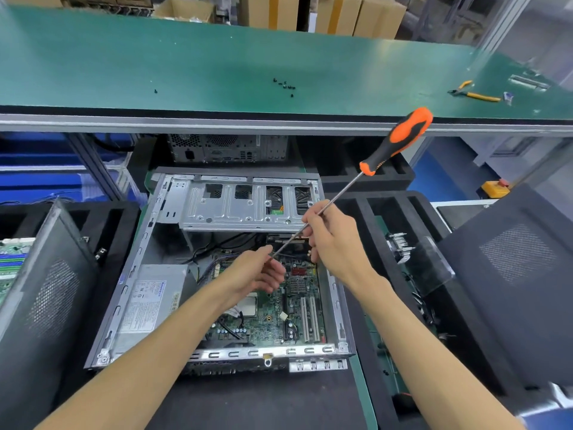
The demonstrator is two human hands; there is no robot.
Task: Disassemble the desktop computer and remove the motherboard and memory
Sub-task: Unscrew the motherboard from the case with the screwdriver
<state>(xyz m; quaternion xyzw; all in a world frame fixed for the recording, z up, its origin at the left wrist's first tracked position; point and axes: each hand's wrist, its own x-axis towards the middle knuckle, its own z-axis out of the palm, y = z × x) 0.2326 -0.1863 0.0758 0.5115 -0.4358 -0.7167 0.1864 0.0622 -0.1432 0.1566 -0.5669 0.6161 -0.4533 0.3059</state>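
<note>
Two hands are meeting above the open case (217, 274): the right hand (333, 240) is gripping the shaft of one screwdriver (393, 141), handle pointing up and away, while the left hand (260, 271) is pinching its tip. One motherboard (291, 318) is lying directly beneath both hands, inside the case. Both forearms are reaching forward, converging. One pair of pliers (474, 94) is lying on the worktop (186, 66), far beyond the right hand.
</note>
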